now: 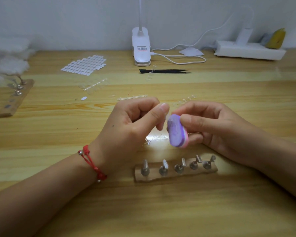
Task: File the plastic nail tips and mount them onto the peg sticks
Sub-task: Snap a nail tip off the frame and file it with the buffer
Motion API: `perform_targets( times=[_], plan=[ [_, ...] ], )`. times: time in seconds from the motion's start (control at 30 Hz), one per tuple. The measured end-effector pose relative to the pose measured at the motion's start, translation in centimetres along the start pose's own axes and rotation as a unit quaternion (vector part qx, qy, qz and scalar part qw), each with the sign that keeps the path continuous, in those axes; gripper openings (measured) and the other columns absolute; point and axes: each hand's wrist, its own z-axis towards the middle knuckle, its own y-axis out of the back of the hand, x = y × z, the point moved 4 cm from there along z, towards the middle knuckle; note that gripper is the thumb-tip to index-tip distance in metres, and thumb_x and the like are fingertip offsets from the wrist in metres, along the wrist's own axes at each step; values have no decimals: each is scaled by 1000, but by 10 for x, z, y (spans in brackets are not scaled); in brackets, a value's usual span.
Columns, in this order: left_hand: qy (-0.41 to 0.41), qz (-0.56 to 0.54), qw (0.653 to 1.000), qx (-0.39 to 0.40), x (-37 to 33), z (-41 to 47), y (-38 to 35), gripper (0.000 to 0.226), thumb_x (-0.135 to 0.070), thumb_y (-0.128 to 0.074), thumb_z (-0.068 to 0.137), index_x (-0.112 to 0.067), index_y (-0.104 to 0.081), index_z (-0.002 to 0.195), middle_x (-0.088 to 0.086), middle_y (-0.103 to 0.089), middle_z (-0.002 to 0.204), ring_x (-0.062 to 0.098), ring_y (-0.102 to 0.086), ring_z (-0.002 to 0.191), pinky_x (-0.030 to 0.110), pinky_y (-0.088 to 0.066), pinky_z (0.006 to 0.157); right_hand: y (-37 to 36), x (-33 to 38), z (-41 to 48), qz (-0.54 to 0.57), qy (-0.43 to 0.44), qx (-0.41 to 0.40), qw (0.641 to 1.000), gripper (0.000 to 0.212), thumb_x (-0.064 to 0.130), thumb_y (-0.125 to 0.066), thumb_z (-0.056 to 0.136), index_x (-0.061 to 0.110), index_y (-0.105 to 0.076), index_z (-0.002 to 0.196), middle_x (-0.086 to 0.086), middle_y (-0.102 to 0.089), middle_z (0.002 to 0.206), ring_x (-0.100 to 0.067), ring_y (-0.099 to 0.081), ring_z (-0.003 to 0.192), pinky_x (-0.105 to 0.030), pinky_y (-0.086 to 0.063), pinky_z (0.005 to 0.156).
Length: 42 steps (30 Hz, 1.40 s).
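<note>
Small nail-art work desk, home setup by the look of it, not a salon. Wooden desk sits against a plain white wall. Clip lamp stands at the back edge. Right of the lamp: white power strip. Left of the lamp: sheet of sticky tabs. Just in front of the lamp: black tweezers. Further in front: strips of clear nail tips, purple file block, wooden block with metal pegs. Second peg block far left of the lamp.
</note>
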Motion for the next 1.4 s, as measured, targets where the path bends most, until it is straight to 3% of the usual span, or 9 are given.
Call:
perform_targets(
  times=[0.17, 0.27, 0.37, 0.6, 0.73, 0.9, 1.07, 1.23, 1.4],
  plan=[
    [-12, 13, 1000, 8, -2, -1, -2, 34, -17, -48, 89, -17, -49, 55, -16, -37, 46, 0, -32, 44, 8, -27, 48, 5, -2, 0, -12, 21, -32, 999, 15, 17, -74, 72, 16, -78, 87, -12, -74, 85, -16, -72, 73, -21, -57, 61],
    [0, 13, 999, -37, 0, 1, 4, 34, -23, -50, 88, -12, -49, 56, -6, -31, 48, 7, -26, 45, 16, -24, 47, -2, -1, -2, -46, 1, 19, 999, 17, 21, -78, 69, 19, -78, 86, -5, -74, 78, -11, -71, 65, -19, -56, 60],
    [5, 1, 997, -74, 3, 2, 8, 33, -26, -48, 89, -13, -49, 59, -8, -29, 49, 8, -24, 46, 18, -23, 46, 3, 1, -1, -11, 9, -10, 1000, 18, 19, -78, 67, 21, -78, 85, -2, -73, 75, -11, -70, 64, -19, -56, 59],
    [-15, 38, 998, -38, 1, 0, -1, 34, -24, -46, 92, -16, -42, 59, -13, -34, 51, 2, -31, 47, 14, -26, 49, 4, -1, -2, -15, 7, -44, 999, 29, 18, -79, 69, 18, -78, 97, -8, -76, 86, -16, -74, 78, -22, -57, 63],
    [-3, 43, 999, -34, 2, 1, 0, 35, -24, -46, 91, -18, -42, 57, -13, -36, 51, 2, -31, 48, 16, -26, 49, 8, -1, -1, 29, 9, -77, 997, 23, 18, -72, 75, 15, -78, 97, -11, -76, 90, -16, -74, 80, -20, -56, 63],
    [-8, 55, 998, -39, 0, 0, 1, 35, -23, -46, 91, -20, -41, 57, -12, -37, 50, 3, -30, 47, 17, -26, 49, 3, -1, -2, -1, 5, -40, 999, 25, 20, -72, 74, 15, -78, 97, -7, -76, 88, -14, -74, 79, -20, -57, 64],
    [5, 43, 999, -34, 0, 1, 1, 35, -24, -46, 90, -21, -40, 55, -12, -34, 51, 3, -29, 47, 18, -25, 49, 9, -3, -2, 30, 16, -79, 996, 24, 19, -71, 74, 15, -78, 97, -9, -76, 88, -15, -74, 79, -20, -57, 63],
    [12, 32, 999, -19, 2, 1, 1, 35, -23, -45, 89, -18, -40, 55, -7, -32, 52, 4, -28, 47, 15, -25, 49, 10, -3, 0, 33, 14, -96, 995, 36, 16, -74, 73, 9, -72, 109, -10, -75, 90, -16, -73, 78, -21, -57, 63],
    [6, 23, 999, -27, 1, 1, 2, 36, -21, -45, 90, -19, -41, 54, -8, -31, 51, 4, -27, 46, 14, -25, 48, 4, -4, -1, 0, 21, -71, 997, 22, 21, -76, 70, 17, -79, 92, -8, -76, 85, -15, -73, 76, -21, -57, 63]
  ],
)
